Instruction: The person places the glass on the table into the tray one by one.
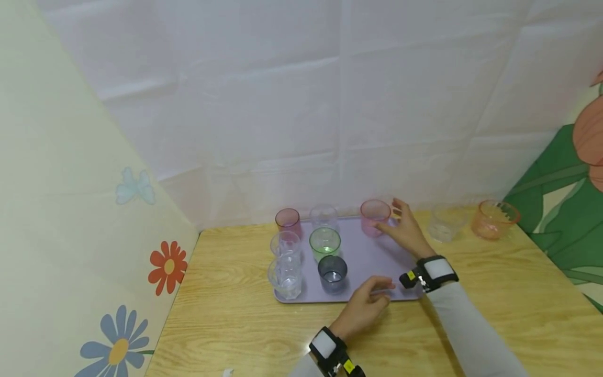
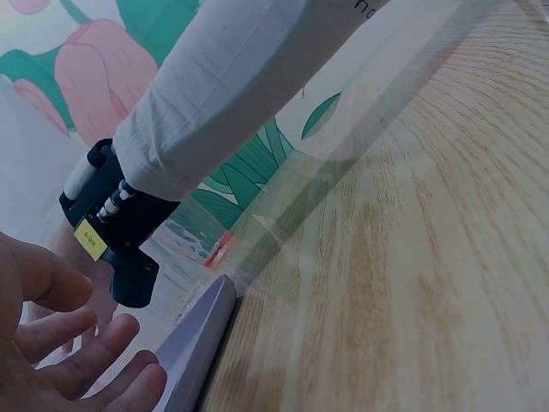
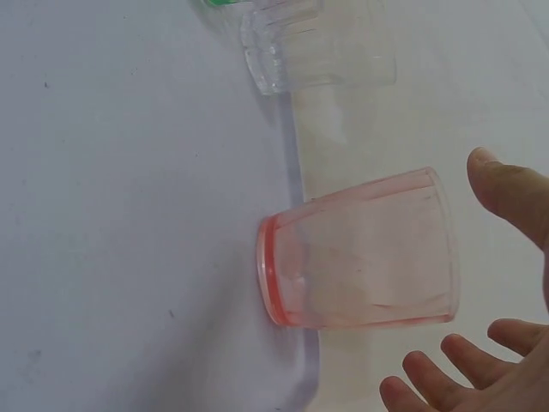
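Observation:
On the right back part of the lilac tray [image 1: 363, 267] stands a pink clear-walled cup [image 1: 375, 219]. My right hand [image 1: 404, 230] is beside that cup, thumb and fingers spread apart. In the right wrist view a gap shows between the fingers and the pink cup [image 3: 364, 253]. My left hand [image 1: 364, 305] hovers at the tray's front edge, fingers loosely bent and holding nothing. Nearest to it is a dark grey cup [image 1: 332, 276]. Behind the grey cup stand a green cup [image 1: 325, 245] and a clear cup [image 1: 324, 215].
Along the tray's left side are a dark pink cup [image 1: 288, 224] and two clear cups, one [image 1: 285, 244] behind the other [image 1: 286, 280]. Right of the tray, a clear bowl-like glass [image 1: 444, 229] and an orange one [image 1: 493, 222] stand on the wooden table [image 1: 226, 314]. A white sheet [image 1: 282, 131] hangs behind.

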`<move>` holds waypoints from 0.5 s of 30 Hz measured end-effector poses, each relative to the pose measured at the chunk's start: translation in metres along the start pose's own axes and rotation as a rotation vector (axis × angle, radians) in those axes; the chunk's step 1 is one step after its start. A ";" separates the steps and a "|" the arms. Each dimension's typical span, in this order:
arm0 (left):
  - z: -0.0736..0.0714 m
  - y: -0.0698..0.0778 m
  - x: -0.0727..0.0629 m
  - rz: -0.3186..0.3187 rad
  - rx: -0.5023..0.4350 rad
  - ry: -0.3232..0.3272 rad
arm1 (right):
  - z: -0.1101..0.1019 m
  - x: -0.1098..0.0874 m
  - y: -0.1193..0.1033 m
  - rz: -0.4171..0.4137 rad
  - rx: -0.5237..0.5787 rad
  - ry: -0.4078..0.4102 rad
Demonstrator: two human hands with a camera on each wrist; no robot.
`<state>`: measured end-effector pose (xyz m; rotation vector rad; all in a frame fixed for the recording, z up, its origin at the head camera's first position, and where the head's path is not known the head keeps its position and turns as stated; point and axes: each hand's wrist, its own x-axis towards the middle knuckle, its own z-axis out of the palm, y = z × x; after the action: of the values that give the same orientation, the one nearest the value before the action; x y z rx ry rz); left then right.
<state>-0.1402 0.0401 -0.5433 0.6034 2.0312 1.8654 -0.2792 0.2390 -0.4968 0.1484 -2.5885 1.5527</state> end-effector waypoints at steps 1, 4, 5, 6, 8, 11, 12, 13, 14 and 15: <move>0.000 0.000 0.000 -0.002 -0.001 0.000 | -0.001 -0.001 0.000 -0.003 0.005 0.003; 0.000 0.001 -0.001 -0.008 -0.001 0.000 | -0.006 -0.002 -0.001 -0.029 0.003 0.015; -0.001 0.001 -0.001 -0.008 0.000 -0.002 | -0.008 -0.003 -0.001 -0.040 -0.006 0.020; -0.001 0.002 -0.002 -0.008 0.000 -0.003 | -0.010 -0.004 -0.001 -0.052 -0.017 0.027; -0.001 0.002 -0.002 -0.010 0.001 -0.006 | -0.014 -0.006 -0.003 -0.061 -0.038 0.033; -0.001 0.001 -0.002 -0.011 0.001 -0.004 | -0.021 -0.010 -0.007 -0.065 -0.053 0.043; -0.001 0.001 -0.002 -0.012 0.000 -0.002 | -0.023 -0.011 -0.008 -0.066 -0.054 0.047; -0.001 0.001 -0.002 -0.013 -0.001 0.001 | -0.025 -0.012 -0.009 -0.066 -0.053 0.050; 0.000 0.001 -0.002 -0.015 -0.002 0.005 | -0.027 -0.013 -0.009 -0.072 -0.050 0.055; 0.000 0.001 -0.002 -0.012 -0.001 0.009 | -0.029 -0.015 -0.010 -0.075 -0.047 0.058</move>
<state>-0.1382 0.0386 -0.5425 0.5826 2.0352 1.8653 -0.2618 0.2601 -0.4772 0.1908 -2.5423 1.4484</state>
